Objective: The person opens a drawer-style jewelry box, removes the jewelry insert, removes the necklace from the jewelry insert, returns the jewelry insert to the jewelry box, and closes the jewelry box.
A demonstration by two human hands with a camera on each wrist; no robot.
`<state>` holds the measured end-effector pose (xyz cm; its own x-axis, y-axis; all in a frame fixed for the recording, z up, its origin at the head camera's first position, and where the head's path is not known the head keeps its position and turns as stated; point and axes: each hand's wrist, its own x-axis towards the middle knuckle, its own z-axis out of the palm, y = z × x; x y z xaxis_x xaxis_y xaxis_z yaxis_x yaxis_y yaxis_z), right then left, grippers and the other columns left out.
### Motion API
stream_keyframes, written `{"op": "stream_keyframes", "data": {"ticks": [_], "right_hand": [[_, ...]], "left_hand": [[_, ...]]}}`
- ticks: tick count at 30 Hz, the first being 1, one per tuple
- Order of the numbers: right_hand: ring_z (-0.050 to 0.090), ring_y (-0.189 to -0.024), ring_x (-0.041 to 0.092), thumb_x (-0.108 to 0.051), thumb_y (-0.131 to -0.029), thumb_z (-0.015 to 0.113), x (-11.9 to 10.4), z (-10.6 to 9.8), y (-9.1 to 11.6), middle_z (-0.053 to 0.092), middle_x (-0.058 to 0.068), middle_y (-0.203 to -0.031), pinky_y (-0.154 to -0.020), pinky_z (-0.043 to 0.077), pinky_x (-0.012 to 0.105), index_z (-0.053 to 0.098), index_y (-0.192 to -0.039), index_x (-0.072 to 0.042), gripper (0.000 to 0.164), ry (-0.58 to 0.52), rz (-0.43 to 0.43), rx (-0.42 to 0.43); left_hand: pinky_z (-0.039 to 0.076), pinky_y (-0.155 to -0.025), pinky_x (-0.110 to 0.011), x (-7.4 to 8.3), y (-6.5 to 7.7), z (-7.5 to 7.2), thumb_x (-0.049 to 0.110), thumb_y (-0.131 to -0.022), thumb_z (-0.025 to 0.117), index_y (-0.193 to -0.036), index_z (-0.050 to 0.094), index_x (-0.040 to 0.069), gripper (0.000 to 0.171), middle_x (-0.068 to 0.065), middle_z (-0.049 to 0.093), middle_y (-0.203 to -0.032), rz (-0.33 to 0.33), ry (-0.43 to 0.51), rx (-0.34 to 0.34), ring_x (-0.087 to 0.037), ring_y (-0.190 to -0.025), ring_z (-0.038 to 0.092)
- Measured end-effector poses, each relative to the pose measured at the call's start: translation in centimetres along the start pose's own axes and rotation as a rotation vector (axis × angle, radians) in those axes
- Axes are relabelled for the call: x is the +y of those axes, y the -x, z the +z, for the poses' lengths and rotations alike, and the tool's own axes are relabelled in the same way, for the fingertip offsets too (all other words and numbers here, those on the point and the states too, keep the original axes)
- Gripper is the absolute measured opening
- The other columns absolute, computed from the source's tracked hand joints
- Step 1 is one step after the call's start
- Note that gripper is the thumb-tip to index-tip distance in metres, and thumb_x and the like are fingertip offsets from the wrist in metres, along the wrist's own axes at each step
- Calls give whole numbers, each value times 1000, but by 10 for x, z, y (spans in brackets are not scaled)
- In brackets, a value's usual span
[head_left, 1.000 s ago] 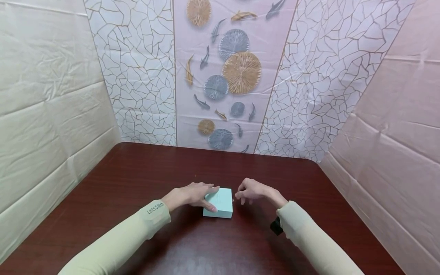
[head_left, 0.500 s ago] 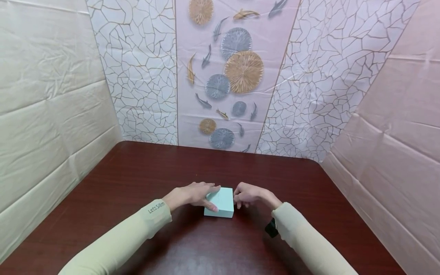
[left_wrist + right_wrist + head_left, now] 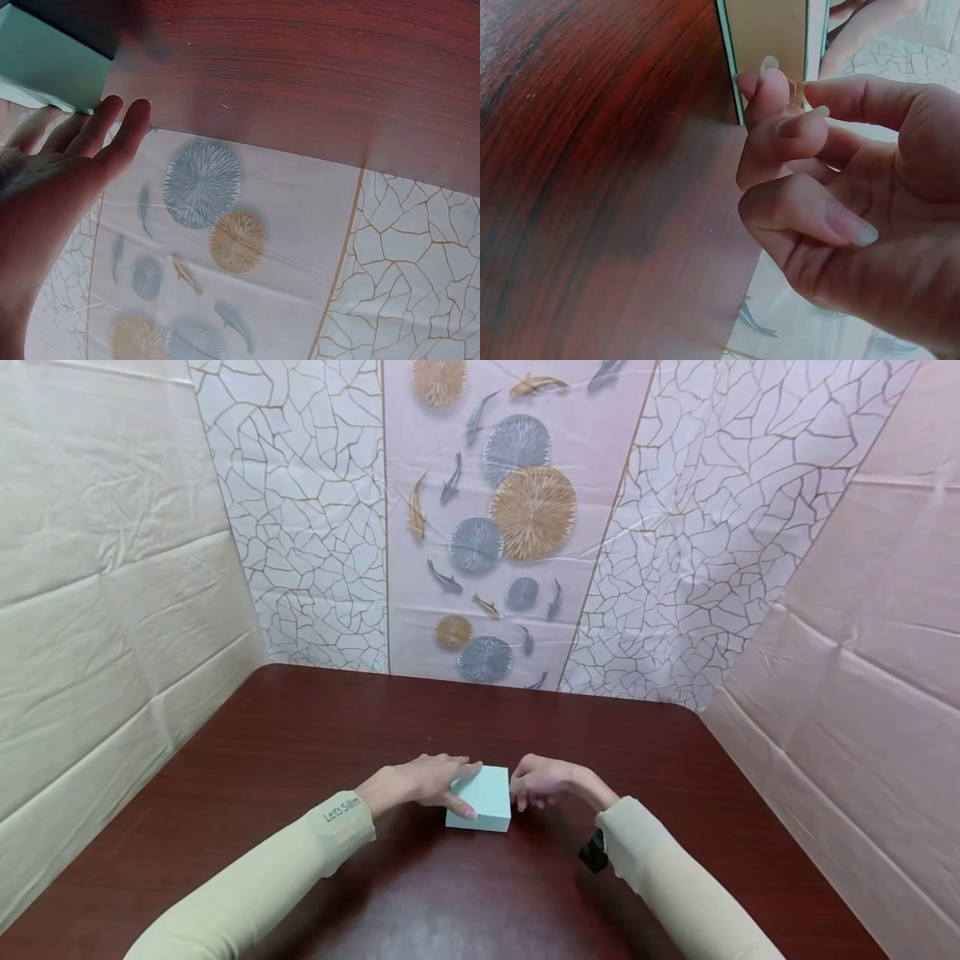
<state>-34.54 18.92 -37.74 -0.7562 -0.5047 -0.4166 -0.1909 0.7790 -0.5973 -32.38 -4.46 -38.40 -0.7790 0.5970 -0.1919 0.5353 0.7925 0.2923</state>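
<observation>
A pale mint-green box (image 3: 489, 795) lies flat on the table in the head view. My left hand (image 3: 423, 779) spans its left part, thumb along the near edge and fingers across the far side, holding it. In the left wrist view those fingers touch the side of the box (image 3: 56, 64). My right hand (image 3: 546, 778) is at the right side, fingers curled. The right wrist view shows a tan end face between green panels on the box (image 3: 769, 34); there my right thumb and index finger pinch a small brownish tab (image 3: 794, 91), partly hidden.
The dark red-brown wooden table (image 3: 330, 718) extends around the box. A patterned cloth backdrop (image 3: 480, 610) stands behind it, with plain cloth walls (image 3: 112, 610) at both sides. A black wrist device (image 3: 593, 852) shows below my right sleeve.
My right hand has moved left against the right side of the box, and its thumb and index finger have closed on the tab. The left hand and the box keep their place.
</observation>
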Motion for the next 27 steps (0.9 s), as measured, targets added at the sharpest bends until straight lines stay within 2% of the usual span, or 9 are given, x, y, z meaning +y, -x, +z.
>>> {"op": "stream_keyframes", "data": {"ticks": [9, 17, 27], "right_hand": [[41, -44, 10, -6, -93, 49, 3, 4, -5, 58, 2, -62, -40, 28, 22, 68, -78, 0, 25, 15, -1, -2], [41, -44, 11, -7, -94, 48, 4, 4, -9, 54, -1, -59, -40, 29, 22, 70, -79, -4, 27, 60, 28, -11], [40, -43, 11, -9, -95, 48, 7, 2, -11, 52, 0, -56, -40, 29, 23, 69, -79, 0, 28, 86, 12, -7]], "left_hand": [[30, -113, -54, 0, 0, 0, 56, -82, 68, -152, 31, 19, 87, -11, 34, -156, 4, 3, 4, -30, -141, 38], [30, -113, -53, 0, 1, 0, 56, -82, 68, -152, 31, 19, 88, -11, 35, -156, 5, -2, 2, -29, -141, 38], [31, -112, -54, 1, -1, -1, 55, -82, 68, -152, 31, 18, 88, -12, 35, -155, 5, -9, -2, -30, -141, 38]]}}
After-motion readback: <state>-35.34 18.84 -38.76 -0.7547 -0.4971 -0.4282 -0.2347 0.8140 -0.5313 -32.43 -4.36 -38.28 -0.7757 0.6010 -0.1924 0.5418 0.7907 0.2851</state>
